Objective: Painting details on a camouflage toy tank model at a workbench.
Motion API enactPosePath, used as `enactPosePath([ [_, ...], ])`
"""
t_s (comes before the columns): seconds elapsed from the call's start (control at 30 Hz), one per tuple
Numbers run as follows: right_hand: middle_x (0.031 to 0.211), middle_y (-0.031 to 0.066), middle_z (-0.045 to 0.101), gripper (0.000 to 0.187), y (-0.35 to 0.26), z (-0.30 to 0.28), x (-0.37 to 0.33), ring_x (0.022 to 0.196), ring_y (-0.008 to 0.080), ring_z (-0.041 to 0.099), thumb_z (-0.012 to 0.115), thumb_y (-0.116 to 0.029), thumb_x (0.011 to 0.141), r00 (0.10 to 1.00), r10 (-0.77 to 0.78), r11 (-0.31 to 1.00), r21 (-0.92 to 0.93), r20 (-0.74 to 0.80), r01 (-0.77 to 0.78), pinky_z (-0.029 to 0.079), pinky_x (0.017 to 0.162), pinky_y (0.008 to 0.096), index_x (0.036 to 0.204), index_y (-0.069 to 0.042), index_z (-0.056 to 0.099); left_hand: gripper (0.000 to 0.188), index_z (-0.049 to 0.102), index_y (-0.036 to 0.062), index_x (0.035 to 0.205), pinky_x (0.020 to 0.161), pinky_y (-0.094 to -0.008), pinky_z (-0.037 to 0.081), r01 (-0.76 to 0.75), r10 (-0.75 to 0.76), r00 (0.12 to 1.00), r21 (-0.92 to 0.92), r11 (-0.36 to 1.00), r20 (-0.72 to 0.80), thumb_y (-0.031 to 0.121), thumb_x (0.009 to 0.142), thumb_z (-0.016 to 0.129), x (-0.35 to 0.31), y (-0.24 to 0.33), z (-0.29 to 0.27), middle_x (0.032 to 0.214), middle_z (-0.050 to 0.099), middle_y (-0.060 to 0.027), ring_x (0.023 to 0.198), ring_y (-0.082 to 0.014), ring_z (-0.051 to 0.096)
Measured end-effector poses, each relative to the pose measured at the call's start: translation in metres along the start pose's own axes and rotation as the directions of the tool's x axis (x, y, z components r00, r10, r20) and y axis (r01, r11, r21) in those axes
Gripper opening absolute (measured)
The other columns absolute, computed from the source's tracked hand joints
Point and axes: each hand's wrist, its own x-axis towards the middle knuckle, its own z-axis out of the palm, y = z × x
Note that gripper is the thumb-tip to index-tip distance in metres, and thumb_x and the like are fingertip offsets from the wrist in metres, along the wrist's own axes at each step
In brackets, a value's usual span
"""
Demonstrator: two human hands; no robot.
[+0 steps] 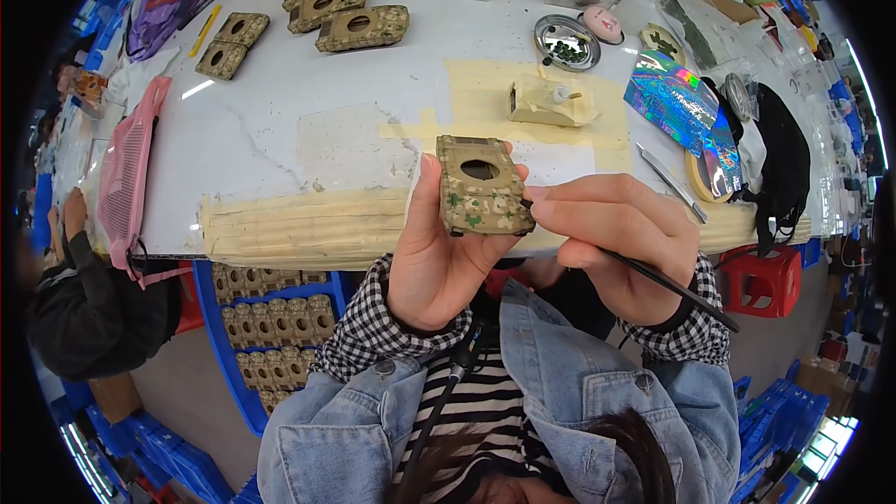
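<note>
My left hand (431, 266) is closed around a camouflage toy tank hull (481, 203), gripping it by its sides above the table's front edge. A round dark opening shows in the hull's upper face, and green pixel patches mark the end towards me. In my right hand (630, 238) is a slim black pen-like tool (677, 291), pinched between thumb and fingers. Its tip is at the hull's right side, where the fingertips partly hide it; whether it touches cannot be made out. Just beyond the hull stands a tape-covered block (537, 105) on yellowish tape.
Several camouflage hulls (362, 28) lie at the far left, beside a yellow cutter (205, 33). A metal dish (567, 42) holds small green pieces. At right are holographic film (672, 98) and a silver knife (672, 185). A blue tray (229, 355) of hulls sits below left; another person (103, 313) is nearby.
</note>
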Motion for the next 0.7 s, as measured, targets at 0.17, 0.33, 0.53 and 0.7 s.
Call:
enactPosePath([
  [0.17,0.093,0.0133,0.066,0.024,0.0012,0.0012,-0.0018,0.082,0.0259,0.066,0.065,-0.021,0.081,1.0,0.012,1.0,-0.026,0.012,-0.012,0.053,0.066,0.031,0.096,-0.003,0.064,0.062,0.028,-0.0015,0.136,0.099,-0.04,0.047,-0.001,0.001,1.0,0.0,1.0,-0.003,0.047,0.097,0.028,-0.0004,0.0002,0.0006,0.137,0.036,-0.0187,0.122,-0.028,0.044],
  [0.33,0.094,0.0137,0.067,0.026,0.0016,0.0016,-0.0023,0.081,0.0252,0.066,0.062,-0.026,0.084,1.0,0.017,0.999,-0.04,0.021,-0.016,0.053,0.066,0.0304,0.097,-0.004,0.065,0.062,0.028,-0.0016,0.136,0.098,-0.0395,0.047,-0.001,0.001,1.0,0.009,1.0,0.005,0.047,0.097,0.029,-0.0006,0.0005,-0.0008,0.137,0.036,-0.0187,0.122,-0.0276,0.044],
  [0.53,0.088,0.0116,0.064,0.024,-0.0002,0.0002,0.0006,0.078,0.0264,0.064,0.071,-0.01,0.074,1.0,0.006,1.0,-0.005,0.006,-0.006,0.052,0.063,0.0318,0.094,-0.001,0.063,0.063,0.028,-0.0015,0.135,0.097,-0.0404,0.048,0.01,-0.01,1.0,-0.008,1.0,0.0,0.048,0.097,0.029,-0.0011,0.0007,0.0006,0.137,0.037,-0.0179,0.121,-0.0276,0.045],
  [0.7,0.088,0.0116,0.063,0.023,0.0002,0.0004,0.0013,0.077,0.0263,0.064,0.071,-0.011,0.074,1.0,-0.001,1.0,-0.017,0.011,0.001,0.052,0.063,0.0315,0.094,-0.001,0.063,0.062,0.028,-0.0012,0.135,0.096,-0.0412,0.049,-0.006,0.006,1.0,0.023,1.0,-0.03,0.048,0.097,0.028,-0.0003,0.0011,0.0008,0.137,0.036,-0.018,0.121,-0.0278,0.045],
])
